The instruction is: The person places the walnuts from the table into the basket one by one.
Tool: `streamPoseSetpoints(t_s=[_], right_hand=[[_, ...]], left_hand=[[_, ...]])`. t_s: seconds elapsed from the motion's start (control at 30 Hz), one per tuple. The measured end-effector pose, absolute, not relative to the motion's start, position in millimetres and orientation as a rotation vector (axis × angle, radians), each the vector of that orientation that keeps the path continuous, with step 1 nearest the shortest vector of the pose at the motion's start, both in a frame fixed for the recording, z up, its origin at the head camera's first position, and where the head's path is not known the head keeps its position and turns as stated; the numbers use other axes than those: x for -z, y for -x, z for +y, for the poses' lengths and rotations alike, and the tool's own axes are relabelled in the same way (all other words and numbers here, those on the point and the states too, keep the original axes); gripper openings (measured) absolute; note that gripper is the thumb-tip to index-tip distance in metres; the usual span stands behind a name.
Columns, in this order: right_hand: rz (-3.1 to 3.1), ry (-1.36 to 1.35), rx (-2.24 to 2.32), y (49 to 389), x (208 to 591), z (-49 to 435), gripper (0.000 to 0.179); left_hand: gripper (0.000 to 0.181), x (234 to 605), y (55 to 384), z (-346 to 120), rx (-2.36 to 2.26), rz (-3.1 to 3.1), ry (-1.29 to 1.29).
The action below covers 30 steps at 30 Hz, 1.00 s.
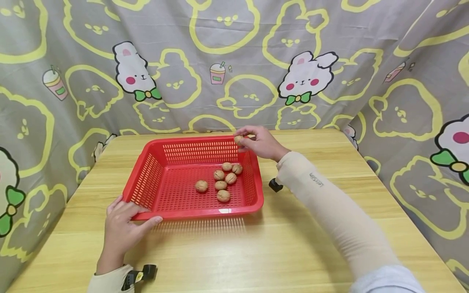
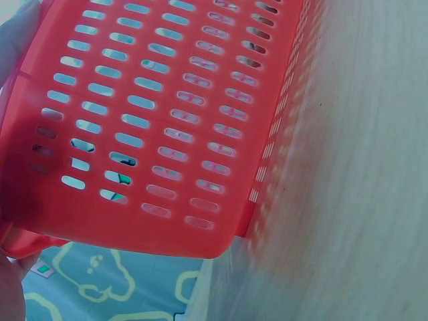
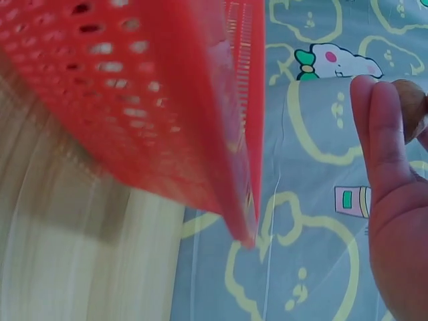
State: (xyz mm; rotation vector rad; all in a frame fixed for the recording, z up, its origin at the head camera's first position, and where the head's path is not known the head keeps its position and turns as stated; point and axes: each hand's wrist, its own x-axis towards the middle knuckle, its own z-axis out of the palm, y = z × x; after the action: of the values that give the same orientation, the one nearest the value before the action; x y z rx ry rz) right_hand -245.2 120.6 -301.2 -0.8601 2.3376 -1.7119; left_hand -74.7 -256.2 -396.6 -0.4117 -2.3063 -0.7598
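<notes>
A red slotted plastic basket stands on the wooden table, several walnuts lying on its floor toward the right side. My left hand holds the basket's near left corner, thumb along the front rim and fingers over the left rim. In the left wrist view the basket's slotted wall fills much of the picture, the hand showing only at the left edge. Over the far right corner of the basket, my right hand pinches a walnut between thumb and fingers. The right wrist view shows this walnut partly hidden behind the fingers.
The wooden table extends on all sides of the basket. A grey curtain with yellow animal outlines hangs behind and beside the table. A small black wrist camera shows below the right forearm, another beside the left wrist.
</notes>
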Motion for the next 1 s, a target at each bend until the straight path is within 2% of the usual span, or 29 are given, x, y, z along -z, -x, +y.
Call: streamPoseSetpoints(t_s=[0.7,1.0], right_hand=[[2.214,0.821,1.812,244.3,294.3,63.1,0.024],[1.998,0.572,2.145,247.4,302.8,44.4,0.025]], left_hand=[[0.037,394.0,74.4,-255.5,0.762,-2.316,0.41],[0.038,394.2,74.1,-255.5,0.77,-2.318,0.404]])
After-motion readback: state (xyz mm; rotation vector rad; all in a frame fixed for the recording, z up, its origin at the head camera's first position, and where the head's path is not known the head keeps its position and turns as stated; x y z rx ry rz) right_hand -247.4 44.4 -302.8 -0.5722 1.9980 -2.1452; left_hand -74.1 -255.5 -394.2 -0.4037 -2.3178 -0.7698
